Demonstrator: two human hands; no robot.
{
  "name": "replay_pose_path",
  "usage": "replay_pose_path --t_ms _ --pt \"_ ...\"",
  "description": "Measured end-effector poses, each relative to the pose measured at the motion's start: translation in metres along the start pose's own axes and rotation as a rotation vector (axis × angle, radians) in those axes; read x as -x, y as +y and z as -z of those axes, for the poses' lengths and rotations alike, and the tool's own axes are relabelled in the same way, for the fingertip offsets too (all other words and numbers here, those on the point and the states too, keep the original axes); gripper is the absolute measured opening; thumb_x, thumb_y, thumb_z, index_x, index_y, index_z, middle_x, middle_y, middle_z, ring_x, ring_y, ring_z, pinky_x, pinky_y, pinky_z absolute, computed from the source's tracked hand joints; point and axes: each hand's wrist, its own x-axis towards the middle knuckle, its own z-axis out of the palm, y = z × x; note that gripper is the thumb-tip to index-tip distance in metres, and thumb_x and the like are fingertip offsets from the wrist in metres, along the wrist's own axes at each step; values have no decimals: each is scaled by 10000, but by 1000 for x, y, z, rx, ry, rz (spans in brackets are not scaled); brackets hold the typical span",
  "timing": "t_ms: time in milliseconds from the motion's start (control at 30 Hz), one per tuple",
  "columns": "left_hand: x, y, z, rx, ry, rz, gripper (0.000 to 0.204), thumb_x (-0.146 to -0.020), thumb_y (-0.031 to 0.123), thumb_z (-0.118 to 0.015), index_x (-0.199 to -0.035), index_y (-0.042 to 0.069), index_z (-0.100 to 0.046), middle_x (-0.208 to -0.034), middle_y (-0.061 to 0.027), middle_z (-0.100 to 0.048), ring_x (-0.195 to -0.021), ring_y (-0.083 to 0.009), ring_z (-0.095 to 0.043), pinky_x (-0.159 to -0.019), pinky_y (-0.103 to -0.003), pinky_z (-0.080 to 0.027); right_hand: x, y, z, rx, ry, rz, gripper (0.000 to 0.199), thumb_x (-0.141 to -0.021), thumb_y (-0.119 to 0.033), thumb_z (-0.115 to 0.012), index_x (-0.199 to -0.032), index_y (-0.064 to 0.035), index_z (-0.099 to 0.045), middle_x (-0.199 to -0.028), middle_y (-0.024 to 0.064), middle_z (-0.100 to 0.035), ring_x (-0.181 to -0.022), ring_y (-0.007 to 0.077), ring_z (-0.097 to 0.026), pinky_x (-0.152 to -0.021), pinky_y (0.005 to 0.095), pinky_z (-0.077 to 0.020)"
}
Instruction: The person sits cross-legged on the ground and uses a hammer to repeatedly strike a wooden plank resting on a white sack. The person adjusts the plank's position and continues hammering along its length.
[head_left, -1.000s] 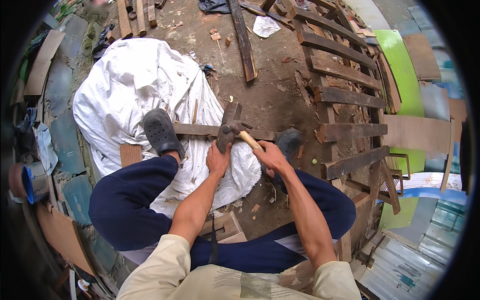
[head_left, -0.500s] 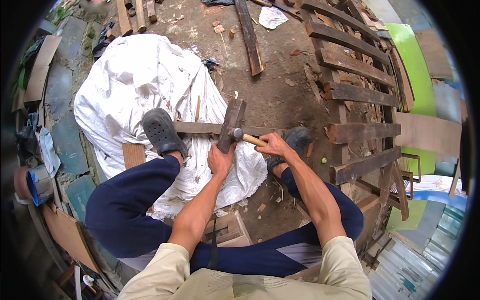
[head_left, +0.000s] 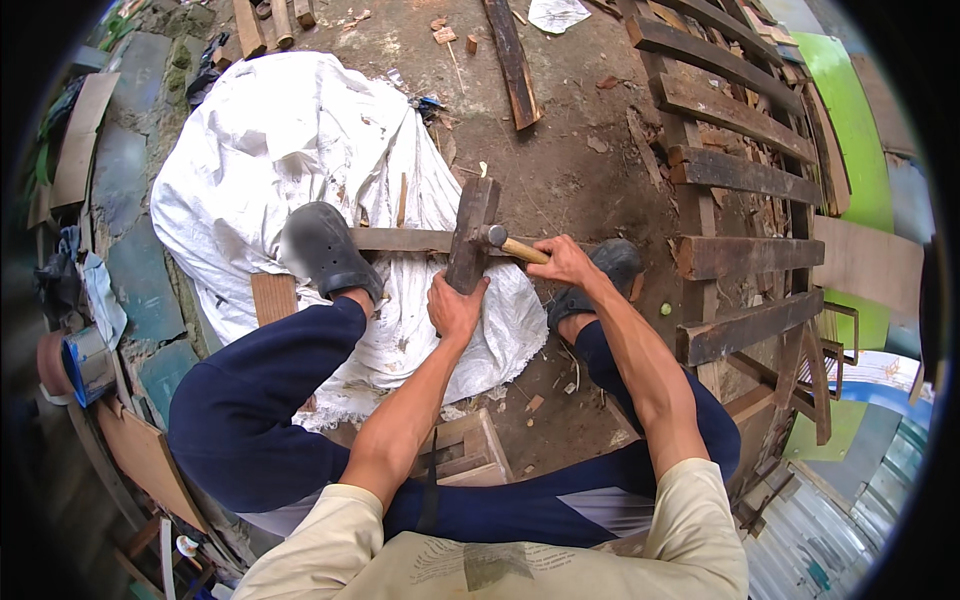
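Observation:
My left hand (head_left: 456,307) is closed round the near end of a short, thick dark wooden block (head_left: 474,225). The block stands out away from me across a long thin board (head_left: 405,240) that runs from beside my left shoe toward my right shoe. In my right hand (head_left: 565,260) is a hammer (head_left: 518,249), gripped by its pale wooden handle. The hammer's metal head is at the right side of the block; whether it touches cannot be made out. Beneath the board and block spreads a crumpled white sack (head_left: 300,160).
Dark clogs (head_left: 328,250) cover my feet on both sides of the work. A slatted wooden frame (head_left: 745,175) lies at the right. Ahead, a dark plank (head_left: 512,65) rests on the dirt ground. A small wooden crate (head_left: 465,450) is between my legs.
The view has shifted slightly, so the surroundings sit a little differently. Both hands keep their holds on the block and the hammer, and the hammer head stays beside the block.

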Motion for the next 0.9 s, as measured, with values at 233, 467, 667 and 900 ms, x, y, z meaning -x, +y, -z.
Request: replay_pose_path --t_ms 233,467,667,900 --pt "1 1 -1 -26 -29 -26 837 -675 479 -857 -1239 -26 -501 -1165 -210 -610 -1123 -377 -550 -976 -455 -436 12 15 -2 35 -60 -29 383 -670 -360 -682 -808 -3 -670 -657 233 -589 -598 369 -587 -608 451 -478" --pt "-7 -20 -10 -25 -19 -84 829 -674 376 -838 -1283 -53 -475 -1201 -239 -597 -1148 -394 -545 -1003 -458 -429 7 -20 19 200 -241 -107 537 -777 -499 -644 -1003 -18 -725 -735 238 -660 -739 385 -671 -732 469 -519" --pt "-8 -7 -1 21 -111 -29 873 -669 402 -847 -1306 -53 -460 -1222 -238 -594 -1167 -394 -544 -1006 -460 -432 11 -30 14 -88 -293 -432 773 -884 -767 -493 -912 -24 -703 -585 54 -536 -502 193 -486 -509 392 -401" --pt "-8 -1 18 -65 -264 54 919 -657 442 -848 -1323 -37 -434 -1237 -228 -591 -1203 -379 -542 -1004 -471 -445 3 -60 28 36 -403 -642 911 -803 -882 -434 -743 6 -625 -545 61 -502 -473 195 -486 -458 402 -349"
